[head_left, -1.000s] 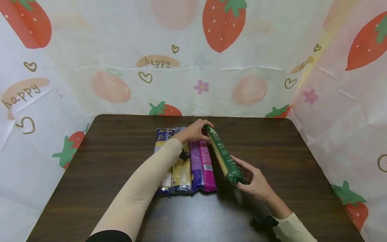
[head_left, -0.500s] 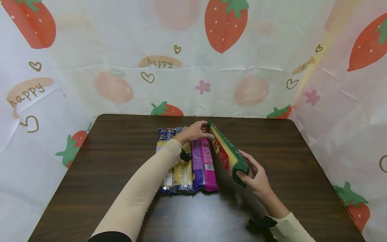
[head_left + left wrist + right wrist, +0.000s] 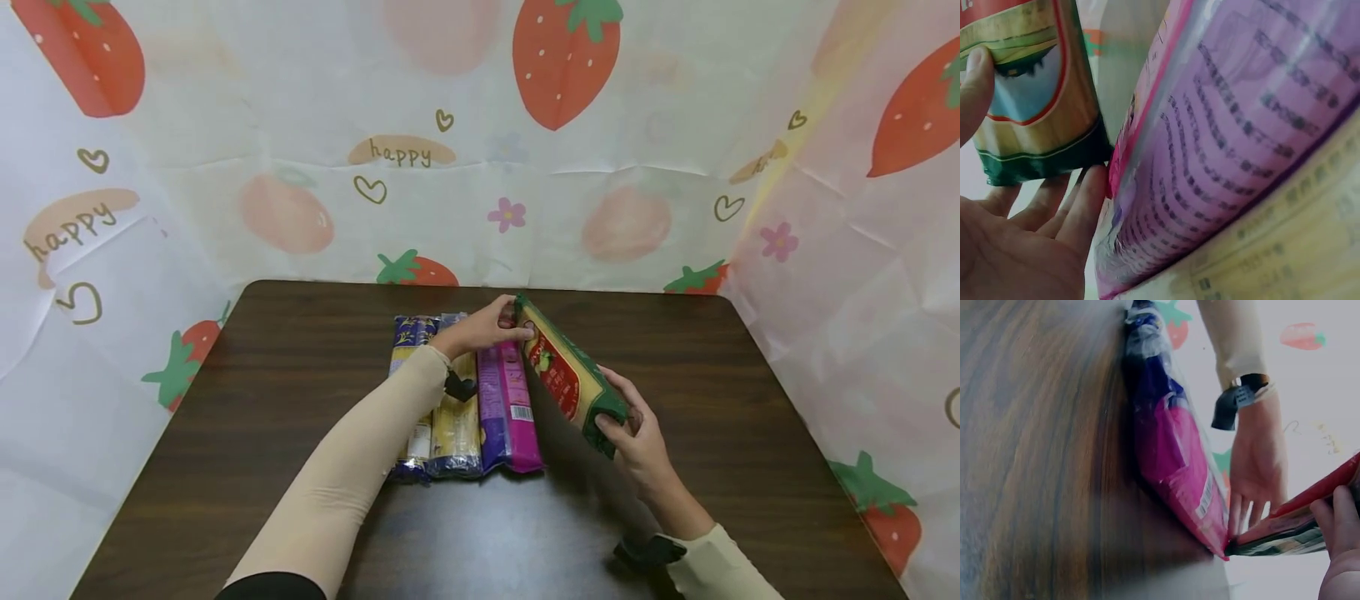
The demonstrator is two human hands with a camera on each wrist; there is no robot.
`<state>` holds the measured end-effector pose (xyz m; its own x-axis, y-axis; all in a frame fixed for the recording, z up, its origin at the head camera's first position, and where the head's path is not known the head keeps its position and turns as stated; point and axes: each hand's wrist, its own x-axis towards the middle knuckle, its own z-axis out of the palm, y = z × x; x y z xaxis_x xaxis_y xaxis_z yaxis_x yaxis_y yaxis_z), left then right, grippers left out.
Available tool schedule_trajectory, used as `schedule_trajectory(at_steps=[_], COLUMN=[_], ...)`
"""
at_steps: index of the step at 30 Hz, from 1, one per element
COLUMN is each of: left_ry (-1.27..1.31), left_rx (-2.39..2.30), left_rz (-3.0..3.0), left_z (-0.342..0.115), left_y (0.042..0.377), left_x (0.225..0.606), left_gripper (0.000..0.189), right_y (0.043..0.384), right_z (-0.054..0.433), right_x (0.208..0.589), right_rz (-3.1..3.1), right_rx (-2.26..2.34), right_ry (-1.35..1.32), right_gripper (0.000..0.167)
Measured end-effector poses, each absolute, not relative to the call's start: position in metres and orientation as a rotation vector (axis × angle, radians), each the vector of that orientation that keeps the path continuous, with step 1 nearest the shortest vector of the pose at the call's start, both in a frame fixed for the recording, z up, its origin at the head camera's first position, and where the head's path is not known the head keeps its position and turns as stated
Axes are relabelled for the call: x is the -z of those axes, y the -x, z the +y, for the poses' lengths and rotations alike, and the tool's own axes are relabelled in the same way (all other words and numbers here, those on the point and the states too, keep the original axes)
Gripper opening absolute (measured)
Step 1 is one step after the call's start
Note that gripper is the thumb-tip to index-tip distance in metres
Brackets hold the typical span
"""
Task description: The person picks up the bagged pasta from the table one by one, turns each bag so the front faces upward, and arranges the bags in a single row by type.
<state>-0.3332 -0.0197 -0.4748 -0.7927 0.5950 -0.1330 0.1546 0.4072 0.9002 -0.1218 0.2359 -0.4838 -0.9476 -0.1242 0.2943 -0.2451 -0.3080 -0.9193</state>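
A long green packet of dried noodles (image 3: 561,367) with a red label is held tilted, its label side turned to the left. My left hand (image 3: 483,327) pinches its far end; in the left wrist view the thumb lies on the printed face and the fingers (image 3: 1082,206) are behind the green bottom edge. My right hand (image 3: 641,446) grips the near end, thumb on the front face. Beside it on the table lies a purple and pink packet (image 3: 512,417), close under the left hand. The green packet's far end overlaps its corner in the right wrist view.
Left of the purple packet lie a yellow clear-film packet (image 3: 456,437) and a blue and yellow packet (image 3: 411,333), side by side in a row, partly hidden by the left forearm. The dark wooden table (image 3: 315,333) ends at a strawberry-printed curtain (image 3: 450,75).
The green packet has turned from showing its narrow green side to showing its red label. Its near end has risen with the right hand; the row of packets stays put.
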Motion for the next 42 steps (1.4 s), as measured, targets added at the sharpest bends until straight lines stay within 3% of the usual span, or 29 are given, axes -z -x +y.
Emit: schedule_trajectory(at_steps=[11,25,42], left_ry=[-0.597,-0.619,-0.533], left_rx=[-1.536,-1.632,-1.635], left_rz=[2.202,2.029,2.182], left_z=[-0.025,-0.035,-0.039], left_y=[0.337,0.338,0.340], left_x=[0.476,0.481,0.484], left_gripper=[0.069,0.066,0.077], right_y=[0.125,0.128,0.130], right_z=[0.230,0.233,0.258], right_x=[0.482,0.482,0.482], right_rz=[-1.627,-1.664,-2.375], right_rx=[-2.570,-2.563,-1.971], right_ry=[-0.432,-0.447,-0.439], right_gripper=[0.053,0.045,0.064])
